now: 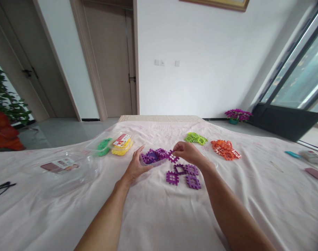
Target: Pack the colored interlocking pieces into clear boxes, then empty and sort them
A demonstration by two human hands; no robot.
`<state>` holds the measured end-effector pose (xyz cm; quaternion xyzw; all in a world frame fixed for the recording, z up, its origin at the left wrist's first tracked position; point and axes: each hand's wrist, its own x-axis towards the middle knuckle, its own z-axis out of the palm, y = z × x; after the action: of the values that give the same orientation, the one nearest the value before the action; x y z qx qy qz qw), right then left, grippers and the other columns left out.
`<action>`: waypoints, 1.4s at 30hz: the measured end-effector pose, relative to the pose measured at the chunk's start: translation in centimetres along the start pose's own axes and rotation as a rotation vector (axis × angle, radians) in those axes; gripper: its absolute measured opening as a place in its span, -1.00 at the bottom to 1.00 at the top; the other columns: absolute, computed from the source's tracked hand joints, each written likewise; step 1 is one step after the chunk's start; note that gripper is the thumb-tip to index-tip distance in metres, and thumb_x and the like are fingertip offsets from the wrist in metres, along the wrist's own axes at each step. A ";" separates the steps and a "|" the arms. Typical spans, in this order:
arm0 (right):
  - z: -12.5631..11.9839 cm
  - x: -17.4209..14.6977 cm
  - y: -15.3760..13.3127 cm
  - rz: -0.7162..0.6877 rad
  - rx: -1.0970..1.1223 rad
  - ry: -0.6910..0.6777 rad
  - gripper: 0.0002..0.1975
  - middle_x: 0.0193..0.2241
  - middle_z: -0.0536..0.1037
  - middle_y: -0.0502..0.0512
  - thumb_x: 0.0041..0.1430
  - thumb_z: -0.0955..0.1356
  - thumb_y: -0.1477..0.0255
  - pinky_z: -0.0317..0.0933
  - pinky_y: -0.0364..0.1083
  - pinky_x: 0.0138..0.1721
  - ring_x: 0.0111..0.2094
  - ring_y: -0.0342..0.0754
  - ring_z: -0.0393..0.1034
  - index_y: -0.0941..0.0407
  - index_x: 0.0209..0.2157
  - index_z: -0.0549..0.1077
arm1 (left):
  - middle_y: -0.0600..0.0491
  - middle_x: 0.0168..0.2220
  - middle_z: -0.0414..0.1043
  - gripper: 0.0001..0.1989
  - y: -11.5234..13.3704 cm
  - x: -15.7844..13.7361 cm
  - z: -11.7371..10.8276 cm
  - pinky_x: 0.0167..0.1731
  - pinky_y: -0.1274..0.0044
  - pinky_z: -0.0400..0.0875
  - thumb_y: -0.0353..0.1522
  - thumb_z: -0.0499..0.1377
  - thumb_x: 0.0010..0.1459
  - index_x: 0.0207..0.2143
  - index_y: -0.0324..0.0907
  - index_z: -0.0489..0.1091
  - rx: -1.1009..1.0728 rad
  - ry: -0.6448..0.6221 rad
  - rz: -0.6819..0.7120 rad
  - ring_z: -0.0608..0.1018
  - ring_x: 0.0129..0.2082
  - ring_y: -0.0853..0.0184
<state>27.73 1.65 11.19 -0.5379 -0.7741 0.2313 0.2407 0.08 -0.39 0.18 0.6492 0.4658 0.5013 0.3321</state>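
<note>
My left hand (135,164) is wrapped round the left end of a clear plastic box (156,163), thumb along its near side. Purple interlocking building tiles (151,156) fill the box. At its right end, my right hand (184,150) pinches one purple window-shaped building tile (172,157) by its upper right edge, tilted, just above the cloth. Several more purple tiles lie flat just in front: a window tile (172,177), a darker open-frame tile (180,169), and two others (193,181) on the right. The right fingertips are partly hidden.
Lime-green tiles (196,138) and orange tiles (226,150) lie in piles at the right. Leftward are a container with green pieces (104,146) and yellow pieces (122,147), an empty clear container (69,174) and a black cord (3,188). A pinkish cloth (159,216) covers the table.
</note>
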 end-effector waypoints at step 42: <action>1.3 -0.8 -5.4 -0.113 -0.211 0.025 -0.77 -0.42 0.62 0.02 0.10 0.30 0.49 0.15 -0.18 -0.36 -0.39 -0.11 0.45 0.11 -0.34 0.62 | -0.12 0.19 0.16 -0.42 0.5 0.1 0.3 0.26 0.18 0.10 -0.26 0.40 -0.13 0.01 -0.08 0.45 0.174 -0.023 0.055 0.11 0.33 -0.01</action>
<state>23.26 -0.92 13.41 -0.5186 -0.8202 0.1279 0.2051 0.46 -0.45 0.59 0.6939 0.4858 0.4601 0.2659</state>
